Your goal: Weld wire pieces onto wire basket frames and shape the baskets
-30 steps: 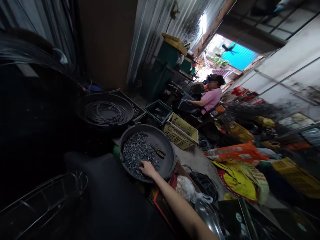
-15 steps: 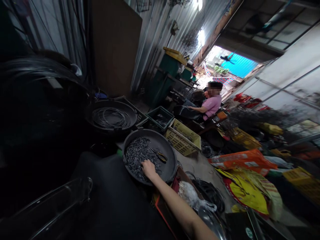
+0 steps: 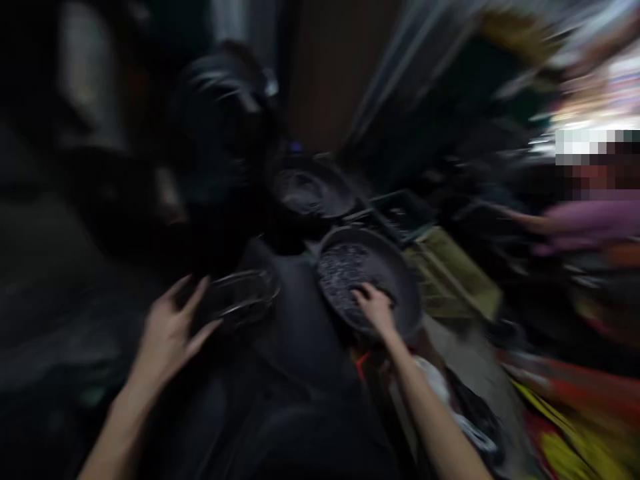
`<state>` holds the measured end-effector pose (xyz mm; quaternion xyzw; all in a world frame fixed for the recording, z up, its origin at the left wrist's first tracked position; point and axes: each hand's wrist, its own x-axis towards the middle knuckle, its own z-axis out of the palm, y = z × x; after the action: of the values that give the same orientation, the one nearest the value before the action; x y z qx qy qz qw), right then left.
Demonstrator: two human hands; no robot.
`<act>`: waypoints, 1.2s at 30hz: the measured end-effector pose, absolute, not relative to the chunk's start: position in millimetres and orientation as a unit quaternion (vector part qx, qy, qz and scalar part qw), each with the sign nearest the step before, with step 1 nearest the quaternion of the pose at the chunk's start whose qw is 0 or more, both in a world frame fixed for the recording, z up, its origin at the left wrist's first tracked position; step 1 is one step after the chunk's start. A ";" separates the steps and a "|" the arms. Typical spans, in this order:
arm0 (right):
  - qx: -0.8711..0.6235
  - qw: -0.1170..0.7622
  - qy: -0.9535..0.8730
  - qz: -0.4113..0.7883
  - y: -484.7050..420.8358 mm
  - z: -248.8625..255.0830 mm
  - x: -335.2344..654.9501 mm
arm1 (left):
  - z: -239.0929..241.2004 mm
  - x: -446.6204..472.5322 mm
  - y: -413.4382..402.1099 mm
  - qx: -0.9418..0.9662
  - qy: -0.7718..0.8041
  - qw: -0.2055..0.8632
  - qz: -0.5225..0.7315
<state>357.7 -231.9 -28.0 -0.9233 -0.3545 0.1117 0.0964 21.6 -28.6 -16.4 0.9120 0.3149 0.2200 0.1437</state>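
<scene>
though the frame is badly smeared by motion, the right hand [image 3: 374,308] can be seen resting palm-down in a round dark basin [image 3: 400,263], its fingers spread over a heap of small grey metal pieces [image 3: 343,272] that fills the near left part of the basin; whether any pieces are pinched under the fingers cannot be told. the left hand [image 3: 167,333] hangs in the air with fingers wide apart, holding nothing, just beside a curved wire rack [image 3: 245,300] that sits on a dark rounded surface between the two arms. a second dark basin [image 3: 313,190] lies farther back, well apart from both hands, and a green crate [image 3: 405,210] and a yellow crate [image 3: 453,273] stand to the right of the near basin. a seated person in a pink top [image 3: 585,223] is at the far right edge

judging by the pose, the work in hand is gathering the small pieces from the heap; doing it well would call for curling the fingers under a modest clump rather than raking across the top, keeping the wrist low over the rim so loose pieces drop back into the basin, and steadying the view before lifting

no brand, label or writing can be read; the blur hides any print there may be
</scene>
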 end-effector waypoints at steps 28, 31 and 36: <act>-0.713 0.456 -0.492 0.205 -76.3 5.2 142.3 | 9.2 -22.4 -14.5 0.890 0.343 0.157 0.257; -0.696 0.477 -0.511 0.164 -64.9 1.9 136.8 | 11.6 -22.1 -6.4 0.879 0.362 0.149 0.271; -0.679 0.490 -0.534 0.112 -43.6 -7.9 134.2 | 7.5 -21.1 10.1 0.880 0.365 0.134 0.274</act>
<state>134.2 -43.6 -7.9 -0.6792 -0.5344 0.1116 0.4905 -21.1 10.1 7.5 0.8798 0.3645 0.2741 0.1339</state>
